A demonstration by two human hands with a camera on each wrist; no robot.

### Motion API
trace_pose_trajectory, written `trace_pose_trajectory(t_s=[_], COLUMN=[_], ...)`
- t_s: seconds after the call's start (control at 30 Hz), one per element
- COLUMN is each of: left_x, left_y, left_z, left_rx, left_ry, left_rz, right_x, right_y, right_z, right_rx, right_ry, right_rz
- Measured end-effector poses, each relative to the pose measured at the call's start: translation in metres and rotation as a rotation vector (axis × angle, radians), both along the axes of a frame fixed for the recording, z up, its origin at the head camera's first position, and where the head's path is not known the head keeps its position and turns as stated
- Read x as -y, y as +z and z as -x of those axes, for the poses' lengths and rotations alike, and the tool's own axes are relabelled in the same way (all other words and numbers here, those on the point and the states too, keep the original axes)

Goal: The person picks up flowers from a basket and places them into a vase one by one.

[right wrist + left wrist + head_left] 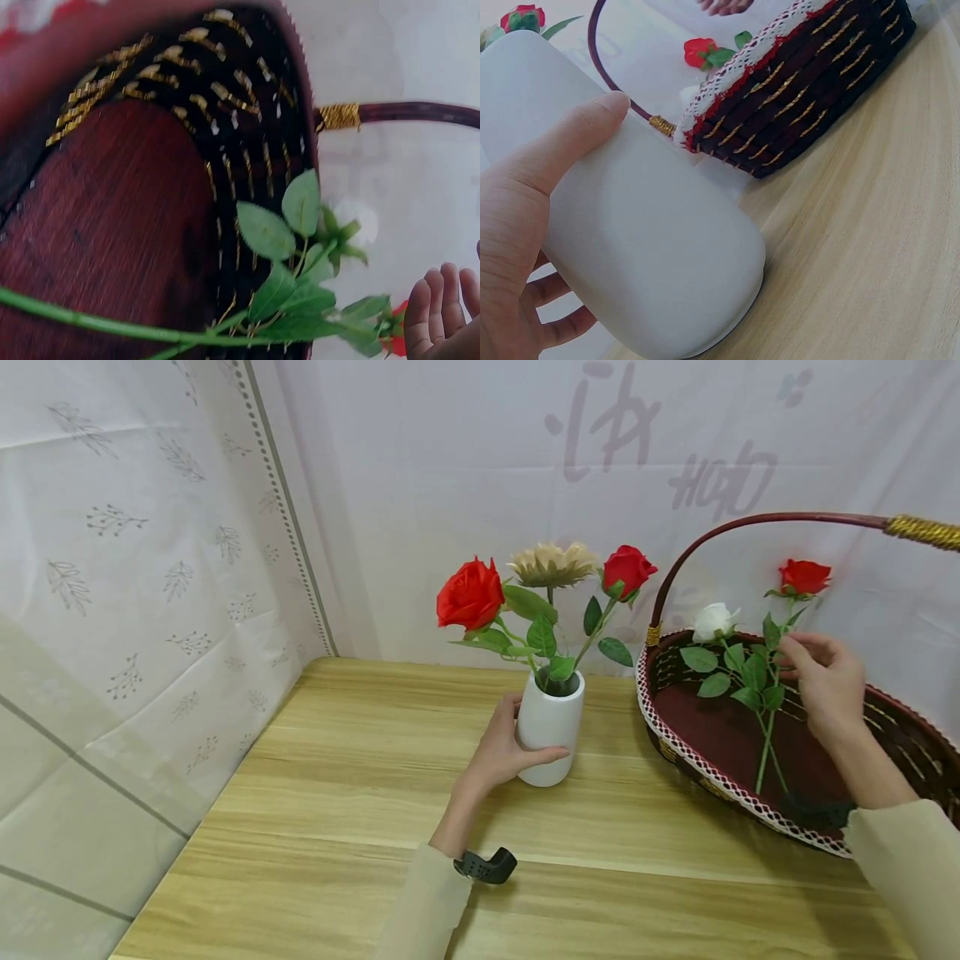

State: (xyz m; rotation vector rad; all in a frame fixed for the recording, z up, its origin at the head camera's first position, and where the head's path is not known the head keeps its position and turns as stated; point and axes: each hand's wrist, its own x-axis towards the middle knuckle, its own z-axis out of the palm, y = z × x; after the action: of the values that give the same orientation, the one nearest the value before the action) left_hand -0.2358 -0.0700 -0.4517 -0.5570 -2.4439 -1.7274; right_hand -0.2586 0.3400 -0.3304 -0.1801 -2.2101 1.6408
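Observation:
In the head view my left hand [501, 750] grips a white vase [551, 731], thumb across its front; the left wrist view shows the hand [525, 217] round the vase [660, 217]. Two red roses [471, 595] and a cream flower [552, 565] stand in it. My right hand [828, 689] is over the basket [705, 772], beside the stem of a red rose [804, 577]. A white rose [712, 622] leans next to it. The right wrist view shows loosely extended fingers [442, 311] near the red rose [397, 330], not closed round its stem [112, 324].
The basket's arched handle [787, 516] rises behind the roses. A wooden table [337, 827] lies beneath the vase and basket. White patterned cloth [420, 485] hangs behind and at the left. A black band [487, 866] sits at my left wrist.

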Motion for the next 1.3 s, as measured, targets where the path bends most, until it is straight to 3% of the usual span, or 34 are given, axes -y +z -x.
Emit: trace_pose_trajectory(t_s=[0.23, 0.5, 0.83, 1.1, 1.3], left_x=[-0.001, -0.001, -0.001, -0.001, 0.0], left_y=[0.001, 0.0, -0.001, -0.001, -0.001], left_z=[0.0, 0.001, 0.002, 0.001, 0.001], left_rx=[-0.003, -0.004, -0.012, -0.01, -0.013], left_ry=[0.003, 0.006, -0.002, -0.004, 0.001], left_rz=[0.006, 0.007, 0.008, -0.001, -0.002], right_x=[-0.016, -0.031, -0.047, -0.056, -0.061], right_y=[-0.004, -0.006, -0.013, -0.022, -0.03], right_z=[0.008, 0.013, 0.016, 0.017, 0.021], right_rx=[0.045, 0.066, 0.113, 0.132, 0.174], right_ry=[-0.057, -0.092, -0.155, -0.102, -0.003], right_rz=[-0.073, 0.021, 0.02, -0.029, -0.02])
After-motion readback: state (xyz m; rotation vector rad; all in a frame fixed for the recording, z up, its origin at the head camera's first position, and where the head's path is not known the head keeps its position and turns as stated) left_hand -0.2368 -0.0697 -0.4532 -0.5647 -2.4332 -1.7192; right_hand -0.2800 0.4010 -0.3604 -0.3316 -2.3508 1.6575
